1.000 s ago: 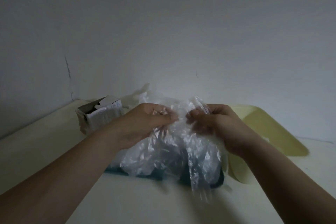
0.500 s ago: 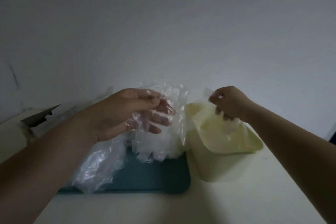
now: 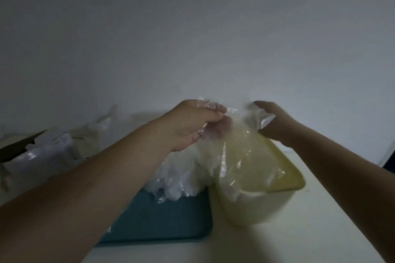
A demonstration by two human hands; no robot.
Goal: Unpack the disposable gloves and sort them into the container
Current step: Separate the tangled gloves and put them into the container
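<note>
Head camera: half a second after the right hand (image 3: 275, 126) dipped alone toward the pale yellow plastic container (image 3: 296, 179), both hands meet again above it. A clear, crinkled disposable glove (image 3: 239, 151) is stretched between them over the container's mouth, likely the next to go in. The left hand (image 3: 196, 126) pinches the film, thumb against curled fingers; the right curls closed on its far edge. More heaped clear gloves (image 3: 177, 179) wait on the teal tray (image 3: 166, 220) alongside.
</note>
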